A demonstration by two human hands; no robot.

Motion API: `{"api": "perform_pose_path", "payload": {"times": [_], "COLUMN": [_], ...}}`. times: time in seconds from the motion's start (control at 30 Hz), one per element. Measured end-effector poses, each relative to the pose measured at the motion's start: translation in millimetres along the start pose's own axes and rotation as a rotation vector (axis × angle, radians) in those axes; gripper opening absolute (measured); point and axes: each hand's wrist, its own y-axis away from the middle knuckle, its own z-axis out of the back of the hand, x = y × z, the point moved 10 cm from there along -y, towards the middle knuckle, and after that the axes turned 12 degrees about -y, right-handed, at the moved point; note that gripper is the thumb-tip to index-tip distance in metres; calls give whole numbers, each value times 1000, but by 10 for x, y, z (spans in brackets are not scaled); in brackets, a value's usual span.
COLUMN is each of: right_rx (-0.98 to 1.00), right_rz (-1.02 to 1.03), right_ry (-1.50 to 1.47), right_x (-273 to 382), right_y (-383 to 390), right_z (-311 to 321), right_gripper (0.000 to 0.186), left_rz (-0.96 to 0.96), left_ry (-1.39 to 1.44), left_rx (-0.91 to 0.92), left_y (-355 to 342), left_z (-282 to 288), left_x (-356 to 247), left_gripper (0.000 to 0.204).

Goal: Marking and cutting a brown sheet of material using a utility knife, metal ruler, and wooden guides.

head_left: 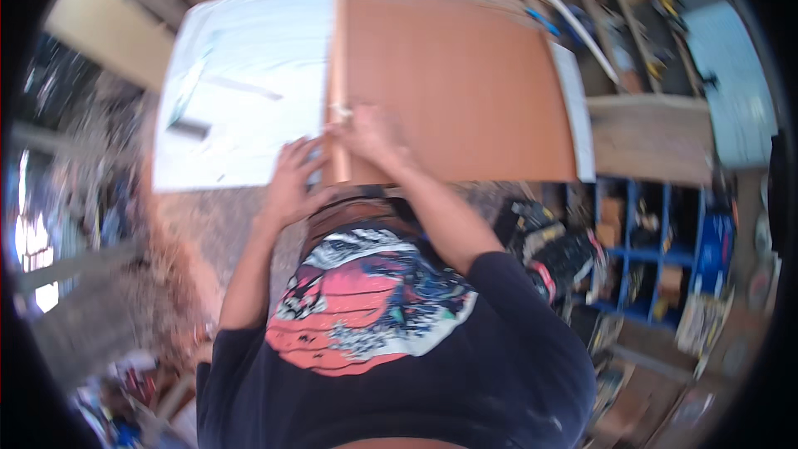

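One long, narrow, light-brown strip (337, 58) lies between the flat white sheet (258, 50) and flat reddish-brown panel (457, 83). Your left hand (293, 173) rests spread beside it; blur hides whether your right hand (374, 135) grasps it. Uneven pressure could skew the strip.

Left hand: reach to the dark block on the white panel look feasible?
Probably yes: the left hand is at the near edge of the white panel, fingers spread, and only flat white surface shows between it and the dark block.
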Motion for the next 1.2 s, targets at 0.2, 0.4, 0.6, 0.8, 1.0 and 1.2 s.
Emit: {"api": "perform_pose_path", "payload": {"times": [0.2,0.4,0.6,0.8,1.0,1.2], "right_rx": [-292,-632,-600,-671,-677,-718], "right_rz": [-134,-476,-741,-693,-674,-644], "right_ry": [-124,198,388,226,121,129], "right_x": [-1089,-2876,-4117,-4634,-4897,-4969], "right_y": [365,1189,1830,1937,1871,1855], "right_z": [886,2514,3115,3153,3177,3172], "right_gripper": [42,39,49,38,33,31], "left_rz": [497,567,662,777,862,867], "left_ry": [333,97,151,112,143,96], "left_rx": [-16,156,188,106,85,21], "left_y": [-572,-1077,-1025,-858,-789,-810], "left_z": [-117,-318,-324,-128,-57,-63], "left_x": [432,916,1419,1332,1295,1344], "left_gripper": [46,43,39,36,32,32]}}
